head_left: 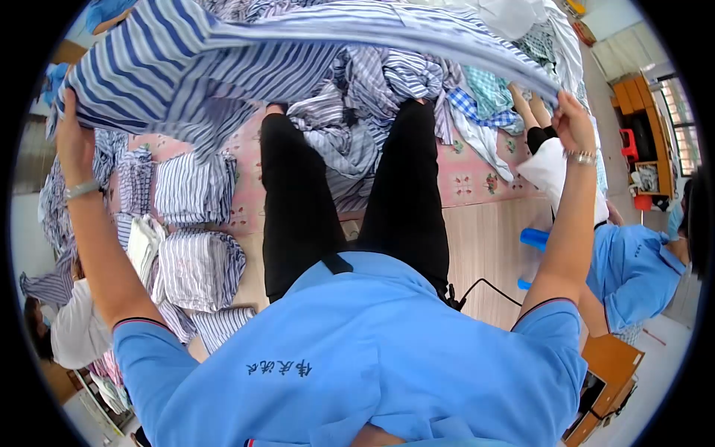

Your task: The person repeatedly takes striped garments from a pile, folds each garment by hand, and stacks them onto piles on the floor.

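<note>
A blue-and-white striped garment (160, 74) is stretched in the air across the top of the view, its middle slightly blurred. At its left end my left hand (74, 141) is closed on the edge, with the fingertips partly hidden by the fabric. Out to the right, my right hand (573, 123) pinches the other end. Below the raised fabric lies a loose heap of striped and checked clothes (350, 104), between and beyond my legs. Folded striped clothes (195, 186) stand in a stack to the left, with another folded stack (199, 268) nearer my body.
A pink flowered cloth (469, 175) covers the surface under the heap. Co-workers sit close by: a person in a blue shirt (633, 268) on the right and one in white (78, 324) on the left. A black cable (484, 283) lies by my right hip.
</note>
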`<state>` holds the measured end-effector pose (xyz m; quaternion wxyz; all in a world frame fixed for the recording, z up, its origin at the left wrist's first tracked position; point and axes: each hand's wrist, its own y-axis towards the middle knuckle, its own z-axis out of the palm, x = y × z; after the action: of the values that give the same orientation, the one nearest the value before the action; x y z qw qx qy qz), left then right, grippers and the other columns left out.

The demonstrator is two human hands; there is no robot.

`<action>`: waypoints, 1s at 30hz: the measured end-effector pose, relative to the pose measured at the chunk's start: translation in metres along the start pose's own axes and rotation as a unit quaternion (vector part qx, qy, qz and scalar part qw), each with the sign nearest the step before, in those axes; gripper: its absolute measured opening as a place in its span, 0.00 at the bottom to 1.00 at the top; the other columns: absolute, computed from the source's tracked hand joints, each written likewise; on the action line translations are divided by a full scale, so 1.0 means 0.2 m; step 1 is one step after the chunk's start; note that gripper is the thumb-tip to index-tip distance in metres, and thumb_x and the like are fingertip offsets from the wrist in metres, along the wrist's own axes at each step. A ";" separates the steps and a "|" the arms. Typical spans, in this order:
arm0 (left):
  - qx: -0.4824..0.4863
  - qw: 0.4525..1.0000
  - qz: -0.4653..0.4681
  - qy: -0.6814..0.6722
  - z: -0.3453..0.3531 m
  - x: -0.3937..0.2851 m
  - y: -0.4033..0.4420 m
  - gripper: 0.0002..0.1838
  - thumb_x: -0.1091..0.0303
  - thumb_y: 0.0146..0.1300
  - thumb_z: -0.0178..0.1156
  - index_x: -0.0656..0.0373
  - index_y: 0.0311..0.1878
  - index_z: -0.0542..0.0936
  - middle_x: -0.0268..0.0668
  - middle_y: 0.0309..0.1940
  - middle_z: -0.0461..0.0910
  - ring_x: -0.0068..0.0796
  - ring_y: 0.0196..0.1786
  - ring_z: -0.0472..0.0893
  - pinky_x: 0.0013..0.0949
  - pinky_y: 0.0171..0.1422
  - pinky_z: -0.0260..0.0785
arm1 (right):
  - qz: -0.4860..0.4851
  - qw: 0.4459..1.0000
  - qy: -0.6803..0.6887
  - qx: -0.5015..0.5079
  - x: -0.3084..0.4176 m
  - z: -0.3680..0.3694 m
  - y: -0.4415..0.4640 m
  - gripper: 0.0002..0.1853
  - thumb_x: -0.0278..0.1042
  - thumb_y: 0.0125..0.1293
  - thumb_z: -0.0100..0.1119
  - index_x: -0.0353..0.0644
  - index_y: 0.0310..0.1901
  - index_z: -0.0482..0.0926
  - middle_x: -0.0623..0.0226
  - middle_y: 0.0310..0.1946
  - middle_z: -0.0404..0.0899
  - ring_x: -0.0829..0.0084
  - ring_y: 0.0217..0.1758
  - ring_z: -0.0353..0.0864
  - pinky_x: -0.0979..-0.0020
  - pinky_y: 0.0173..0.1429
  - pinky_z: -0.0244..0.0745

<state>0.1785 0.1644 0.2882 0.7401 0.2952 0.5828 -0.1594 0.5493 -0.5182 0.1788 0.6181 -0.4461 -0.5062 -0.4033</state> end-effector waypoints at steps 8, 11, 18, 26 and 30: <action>0.144 0.970 -0.193 -0.035 -0.65 0.80 -0.76 0.10 0.69 0.67 0.49 0.62 0.45 0.77 0.37 0.43 0.80 0.29 0.48 0.78 0.36 0.58 0.66 | 0.116 0.991 0.071 -0.005 -0.87 -0.19 -0.44 0.08 0.32 0.65 0.52 0.38 0.43 0.73 0.68 0.33 0.77 0.74 0.33 0.78 0.72 0.42 0.75; 0.095 0.965 -0.242 -0.041 -0.60 0.83 -1.04 0.08 0.71 0.65 0.51 0.62 0.42 0.78 0.36 0.40 0.80 0.29 0.45 0.78 0.37 0.56 0.66 | 0.170 0.980 0.104 -0.029 -1.09 -0.23 -0.64 0.08 0.31 0.66 0.51 0.37 0.43 0.73 0.68 0.33 0.78 0.73 0.34 0.78 0.71 0.45 0.75; 0.200 0.957 -0.203 0.058 -0.88 0.42 -1.43 0.11 0.73 0.58 0.54 0.67 0.42 0.76 0.40 0.40 0.79 0.31 0.46 0.77 0.33 0.52 0.67 | 0.144 0.983 0.098 -0.052 -1.02 -0.48 -1.00 0.08 0.30 0.65 0.51 0.37 0.44 0.73 0.67 0.38 0.78 0.72 0.36 0.77 0.72 0.44 0.75; 0.563 0.806 -0.112 0.142 -0.24 0.28 -1.21 0.27 0.47 0.63 0.47 0.65 0.40 0.80 0.45 0.44 0.79 0.40 0.52 0.76 0.38 0.58 0.65 | 0.149 0.958 -0.234 -0.068 -1.00 -0.19 -0.89 0.12 0.32 0.62 0.56 0.40 0.47 0.75 0.71 0.35 0.77 0.80 0.36 0.75 0.79 0.37 0.71; 0.325 0.886 -0.075 0.323 0.06 0.39 -1.00 0.16 0.61 0.64 0.53 0.66 0.42 0.79 0.42 0.41 0.80 0.30 0.47 0.78 0.28 0.53 0.67 | -0.094 0.957 -0.266 0.067 -0.83 0.44 -0.70 0.10 0.28 0.63 0.54 0.36 0.45 0.76 0.69 0.37 0.78 0.80 0.38 0.76 0.77 0.41 0.73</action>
<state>0.0925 0.0103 0.1658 0.3591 0.5102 0.7255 -0.2905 0.3658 -0.4651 0.0423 0.4489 -0.4452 -0.7181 -0.2909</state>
